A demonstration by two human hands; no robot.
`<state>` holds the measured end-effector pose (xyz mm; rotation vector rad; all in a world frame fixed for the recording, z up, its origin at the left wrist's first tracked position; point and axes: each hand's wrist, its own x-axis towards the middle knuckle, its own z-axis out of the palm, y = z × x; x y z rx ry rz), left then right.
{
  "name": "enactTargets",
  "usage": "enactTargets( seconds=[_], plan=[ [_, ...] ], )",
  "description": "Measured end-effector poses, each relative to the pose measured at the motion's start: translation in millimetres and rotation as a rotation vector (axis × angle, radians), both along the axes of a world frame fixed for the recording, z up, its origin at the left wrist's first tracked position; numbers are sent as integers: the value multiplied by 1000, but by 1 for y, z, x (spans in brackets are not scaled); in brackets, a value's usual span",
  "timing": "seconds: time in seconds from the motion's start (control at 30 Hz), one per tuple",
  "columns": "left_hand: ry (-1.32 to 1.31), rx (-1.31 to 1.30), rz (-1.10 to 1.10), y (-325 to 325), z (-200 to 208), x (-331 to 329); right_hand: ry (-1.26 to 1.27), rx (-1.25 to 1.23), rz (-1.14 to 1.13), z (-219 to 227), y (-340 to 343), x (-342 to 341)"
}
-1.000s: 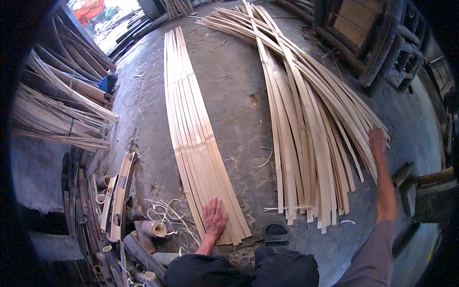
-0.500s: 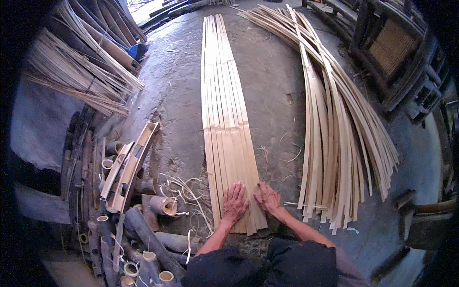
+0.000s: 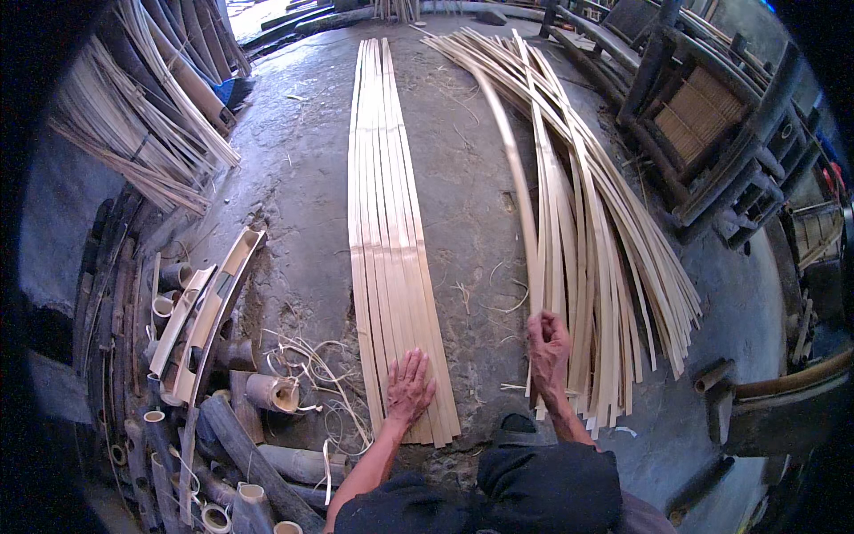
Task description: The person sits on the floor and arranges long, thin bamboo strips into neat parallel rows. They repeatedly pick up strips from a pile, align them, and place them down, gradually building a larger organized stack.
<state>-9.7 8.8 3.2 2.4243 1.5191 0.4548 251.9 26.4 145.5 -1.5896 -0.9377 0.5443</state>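
Note:
Long pale bamboo strips (image 3: 384, 267) lie side by side on the floor in front of me, running away from me as a flat band. My left hand (image 3: 410, 390) rests flat on the near end of this band, fingers stretched out. To the right lies a loose, fanned pile of bamboo strips (image 3: 614, 267), crossing one another toward the far end. My right hand (image 3: 549, 356) is closed at the left side of that pile, gripping one bamboo strip (image 3: 516, 178) that bows away from the others. Its fingertips pinch the strip near its close end.
Bamboo tube offcuts (image 3: 271, 392) and split bamboo pieces (image 3: 213, 303) crowd the left, with curly shavings (image 3: 311, 365) beside them. A bundle of thin strips (image 3: 133, 125) leans at the far left. Dark bamboo furniture (image 3: 698, 125) stands at the right.
My right hand has left the flat band, moved right to the pile and taken hold of one bamboo strip, pulling it leftward. My left hand stays on the band. The whole view has shifted slightly.

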Motion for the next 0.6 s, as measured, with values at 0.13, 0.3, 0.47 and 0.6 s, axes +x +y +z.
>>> enactTargets(
  seconds=[0.13,0.3,0.47,0.6],
  plan=[
    [17,8,-4,0,0,-1,-164,-128,-82,44,0,3],
    [43,13,-2,-1,3,-4,-275,-68,34,-2,9,23],
    [43,-15,3,-1,5,0,-93,-228,17,-17,6,34],
    [48,-16,0,-1,9,4,-216,-226,-80,-52,9,62]
  ],
)
